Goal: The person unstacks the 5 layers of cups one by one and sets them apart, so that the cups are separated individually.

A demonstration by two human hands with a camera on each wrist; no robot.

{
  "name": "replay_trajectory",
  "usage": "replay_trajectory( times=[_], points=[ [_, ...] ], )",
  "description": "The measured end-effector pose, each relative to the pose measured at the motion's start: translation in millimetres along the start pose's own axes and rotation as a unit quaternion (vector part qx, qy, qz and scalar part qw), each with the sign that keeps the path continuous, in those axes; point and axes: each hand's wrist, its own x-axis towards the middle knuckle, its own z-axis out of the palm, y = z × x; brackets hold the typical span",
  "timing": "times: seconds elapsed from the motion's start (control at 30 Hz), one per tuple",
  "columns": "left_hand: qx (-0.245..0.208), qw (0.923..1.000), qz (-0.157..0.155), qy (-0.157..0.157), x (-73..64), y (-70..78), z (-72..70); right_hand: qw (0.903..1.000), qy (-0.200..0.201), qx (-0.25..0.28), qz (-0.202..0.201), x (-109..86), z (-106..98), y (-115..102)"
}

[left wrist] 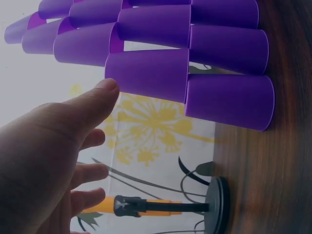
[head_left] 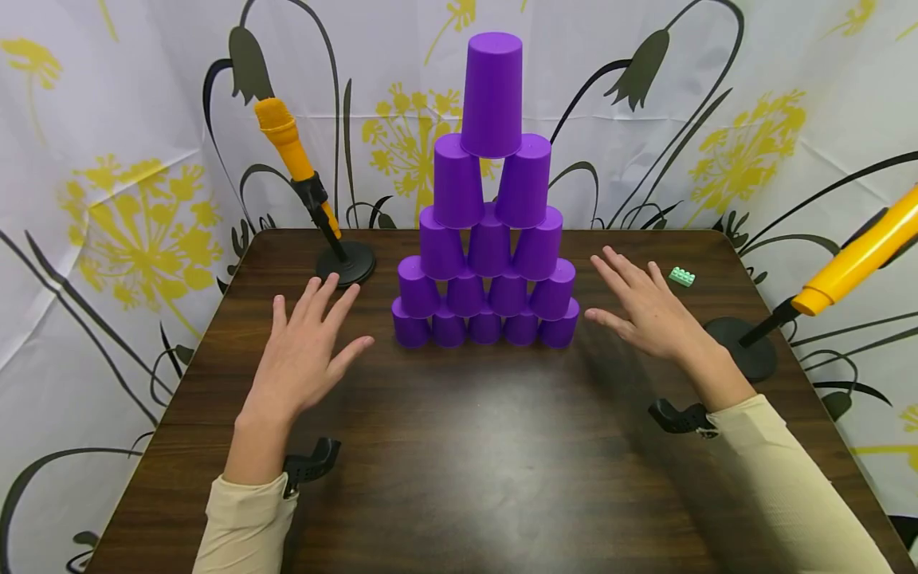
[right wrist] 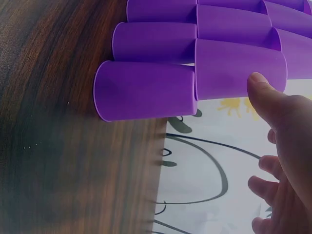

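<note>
Purple plastic cups [head_left: 490, 243] stand upside down in a tall pyramid of several tiers, with a single cup [head_left: 492, 96] at its peak. To the left of the stack, my left hand [head_left: 301, 359] hovers with spread fingers, holding nothing. My right hand [head_left: 649, 311] is spread on the other side, also apart from the cups in the head view. Seen from the left wrist, the thumb [left wrist: 92, 105] overlaps a second-row cup [left wrist: 148, 73]; touch cannot be judged there. The right wrist view likewise has the thumb [right wrist: 265, 97] in front of a cup [right wrist: 239, 68].
A yellow microphone on a black stand [head_left: 346, 261] is behind my left hand. Another yellow-topped stand [head_left: 742, 349] is at the right edge. A small green toy brick [head_left: 682, 277] lies beyond my right hand on the dark wooden table [head_left: 488, 462]. A floral curtain hangs behind.
</note>
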Motion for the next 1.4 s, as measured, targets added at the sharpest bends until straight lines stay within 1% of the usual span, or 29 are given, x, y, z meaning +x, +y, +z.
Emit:
replay_trajectory(
  times=[0.23,0.37,0.43,0.47,0.53,0.6,0.63,0.73,0.8,0.83,0.9,0.97,1.03,1.07,1.1,1.13,1.17,1.23,1.27,1.3,1.37,1.4],
  points=[
    [-0.007,1.0,-0.003,-0.004,1.7,-0.1,0.2,1.0,-0.002,0.008,0.001,-0.8,2,0],
    [-0.033,0.9994,-0.005,-0.005,2.3,-0.4,-1.3,0.9995,-0.008,0.029,0.001,-1.2,6,2],
    [-0.055,0.9985,0.0,0.01,3.4,0.1,-2.5,0.9989,-0.011,0.045,0.004,-1.0,10,3],
    [-0.067,0.9974,0.005,0.026,4.8,0.9,-3.6,0.9984,-0.014,0.055,0.007,-0.8,12,4],
    [-0.094,0.9929,0.017,0.071,9.2,4.2,-8.0,0.9971,-0.019,0.073,0.013,0.4,17,5],
    [-0.127,0.9832,0.028,0.128,16.6,10.1,-15.7,0.9948,-0.025,0.096,0.026,1.5,24,5],
    [-0.148,0.9757,0.033,0.158,21.6,14.1,-21.0,0.9933,-0.028,0.107,0.035,2.0,28,6],
    [-0.219,0.947,0.048,0.23,39.3,28.0,-40.4,0.9873,-0.038,0.143,0.056,3.1,41,7],
    [-0.253,0.928,0.064,0.266,54.2,37.8,-54.1,0.983,-0.039,0.168,0.065,3.9,50,8],
    [-0.262,0.9201,0.077,0.281,62.7,42.4,-60.5,0.9811,-0.037,0.178,0.065,4.5,54,9],
    [-0.261,0.9124,0.108,0.296,81.1,51.2,-72.9,0.9773,-0.031,0.2,0.063,5.8,63,10],
    [-0.254,0.9107,0.135,0.297,101.1,60.8,-82.9,0.9729,-0.02,0.222,0.061,6.8,70,11],
    [-0.259,0.9111,0.152,0.283,121.0,70.5,-90.6,0.9678,-0.011,0.243,0.064,7.8,77,11],
    [-0.266,0.9126,0.152,0.27,129.9,75.5,-93.9,0.9655,-0.007,0.252,0.066,8.2,80,11],
    [-0.281,0.9138,0.146,0.254,137.7,80.9,-97.0,0.9633,-0.003,0.26,0.068,8.6,82,11],
    [-0.299,0.9143,0.134,0.238,144.8,86.5,-100.2,0.961,-0.001,0.267,0.072,8.9,85,11],
    [-0.322,0.9126,0.121,0.221,151.0,92.1,-103.6,0.959,0.001,0.273,0.076,9.3,87,10],
    [-0.366,0.9059,0.096,0.191,160.1,103.2,-111.5,0.9572,0.003,0.278,0.082,10.3,92,11],
    [-0.386,0.9013,0.083,0.177,163.4,108.5,-115.7,0.9565,0.003,0.279,0.084,10.7,94,11],
    [-0.407,0.8952,0.074,0.165,166.5,113.6,-119.6,0.9561,0.004,0.28,0.086,11.1,96,10],
    [-0.438,0.8846,0.066,0.145,172.8,121.2,-125.2,0.9549,0.007,0.283,0.091,11.7,99,10],
    [-0.448,0.881,0.066,0.137,176.3,123.6,-126.5,0.9544,0.009,0.284,0.092,12.0,100,10]
  ],
)
